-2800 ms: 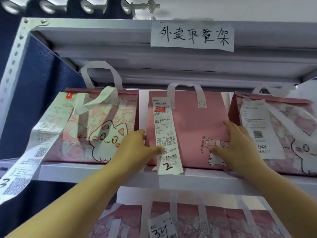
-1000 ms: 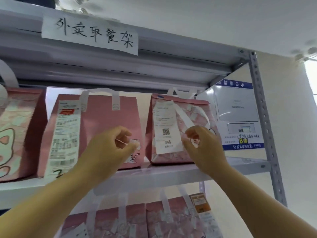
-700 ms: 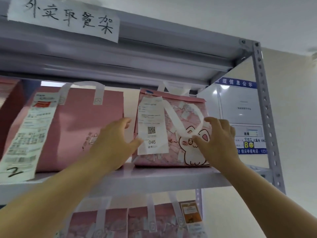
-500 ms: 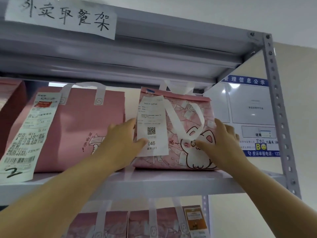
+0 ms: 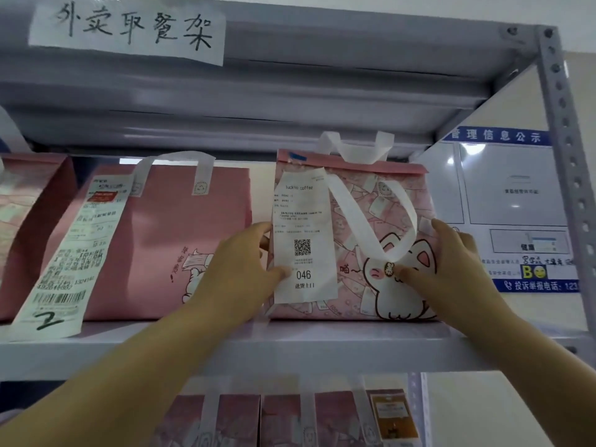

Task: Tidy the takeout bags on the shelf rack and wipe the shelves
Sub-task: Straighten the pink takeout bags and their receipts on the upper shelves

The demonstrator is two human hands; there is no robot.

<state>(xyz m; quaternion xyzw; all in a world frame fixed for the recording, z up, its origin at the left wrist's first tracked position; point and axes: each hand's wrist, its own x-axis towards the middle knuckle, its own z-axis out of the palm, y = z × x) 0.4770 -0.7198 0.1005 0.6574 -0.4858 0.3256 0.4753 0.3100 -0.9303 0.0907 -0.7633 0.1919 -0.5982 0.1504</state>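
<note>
I have both hands on the cat bag [image 5: 351, 301], which stands upright at the right end of the shelf [image 5: 290, 346], near the rack post [image 5: 567, 156]. My left hand [image 5: 235, 269] grips its left edge, the thumb pressed on the lower left corner of the receipt [image 5: 303, 227] and the fingers reaching round the side. My right hand [image 5: 451, 269] grips the right edge, the thumb on the white cartoon cat's face where the loose white handle hangs down.

The receipt is fixed to the front of the bag. It reads "luckin coffee" at the top, with a QR code lower down and the number "046" under it. The smaller print is too blurred to read.

Just to the left, apart from it, stands a plain pink bag [image 5: 180, 227] with a long slip [image 5: 74, 253] bearing a barcode and a handwritten "2". A third bag [image 5: 25, 214] is cut off at the left edge.

A paper sign [image 5: 129, 27] taped to the shelf above reads "外卖取餐架". Behind the post, a wall notice [image 5: 512, 201] is headed "管理信息公示", with a yellow "B" and a smiley lower down and "投诉举报电话" at the bottom. More pink bags [image 5: 283, 417] stand on the shelf below.
</note>
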